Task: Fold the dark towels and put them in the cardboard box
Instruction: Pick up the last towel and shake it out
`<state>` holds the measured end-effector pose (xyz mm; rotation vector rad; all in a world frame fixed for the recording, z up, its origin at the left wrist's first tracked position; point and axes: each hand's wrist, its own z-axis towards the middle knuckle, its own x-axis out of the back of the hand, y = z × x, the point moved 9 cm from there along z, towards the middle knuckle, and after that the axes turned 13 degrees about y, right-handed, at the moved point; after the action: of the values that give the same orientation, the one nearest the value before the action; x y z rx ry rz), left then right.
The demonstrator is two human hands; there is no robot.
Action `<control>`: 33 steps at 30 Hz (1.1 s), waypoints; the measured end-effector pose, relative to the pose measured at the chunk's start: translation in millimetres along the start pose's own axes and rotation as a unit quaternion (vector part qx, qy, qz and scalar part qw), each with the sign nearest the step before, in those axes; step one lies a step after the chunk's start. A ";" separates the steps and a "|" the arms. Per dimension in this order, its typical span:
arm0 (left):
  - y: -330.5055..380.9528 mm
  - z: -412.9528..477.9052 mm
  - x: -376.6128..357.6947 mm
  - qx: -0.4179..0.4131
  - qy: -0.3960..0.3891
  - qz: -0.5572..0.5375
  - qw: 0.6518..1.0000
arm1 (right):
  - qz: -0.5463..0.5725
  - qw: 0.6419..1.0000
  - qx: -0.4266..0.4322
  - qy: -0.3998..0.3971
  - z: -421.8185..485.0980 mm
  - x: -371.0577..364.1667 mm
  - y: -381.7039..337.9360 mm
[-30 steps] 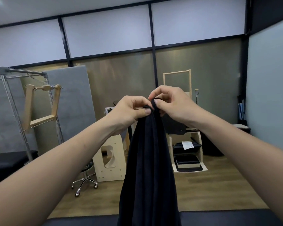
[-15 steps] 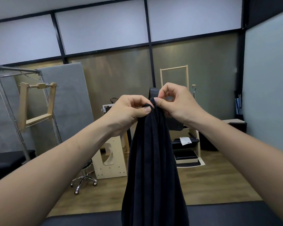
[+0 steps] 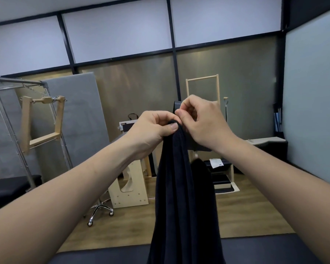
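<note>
A dark towel [image 3: 181, 197] hangs in long vertical folds at the middle of the head view, from chest height down past the bottom edge. My left hand [image 3: 152, 130] pinches its top edge between thumb and fingers. My right hand [image 3: 202, 121] sits right beside it, touching the left hand, with fingertips pinched at the same top edge. Both arms reach forward at about the same height. The towel's lower end is out of frame. No cardboard box is in view.
A dark padded surface [image 3: 255, 248] runs along the bottom, in front of me. Beyond it on the wood floor are a wooden stand [image 3: 130, 191], a rolling stool base [image 3: 101, 210], a wooden shelf unit [image 3: 223, 178] and a metal frame [image 3: 17, 119] at left.
Both hands stay pinched at the towel's top. The right hand's fingertips have shifted slightly up along the edge, and the head camera has tilted a little.
</note>
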<state>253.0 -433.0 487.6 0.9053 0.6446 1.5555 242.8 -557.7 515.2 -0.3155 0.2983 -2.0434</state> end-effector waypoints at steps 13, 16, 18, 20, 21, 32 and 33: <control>9.3 26.0 83.9 -0.079 0.180 0.131 0.972 | 0.003 0.918 -0.275 -0.287 -164.4 -67.4 108.0; 37.6 24.5 86.7 -0.126 0.148 0.135 0.972 | 0.124 0.920 -0.284 -0.241 -145.6 -74.0 83.5; 49.1 19.0 69.3 -0.160 0.105 0.219 0.957 | 0.195 0.929 -0.248 -0.194 -118.5 -80.6 44.2; 55.2 10.8 52.9 -0.206 0.081 0.340 0.914 | 0.197 0.955 -0.174 -0.135 -97.0 -80.4 6.6; 58.5 6.5 51.6 -0.230 0.085 0.391 0.887 | 0.192 0.966 -0.148 -0.088 -90.5 -75.3 -4.6; 53.0 -20.0 65.6 -0.287 0.075 0.414 0.861 | 0.279 0.903 -0.261 -0.197 -103.0 -118.3 16.3; 53.1 -20.8 64.7 -0.293 0.068 0.411 0.861 | 0.273 0.900 -0.261 -0.216 -108.2 -121.2 18.6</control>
<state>204.0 -377.6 532.0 0.6106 -0.2027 2.4101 276.6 -451.1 395.9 -0.8954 0.5829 -1.2669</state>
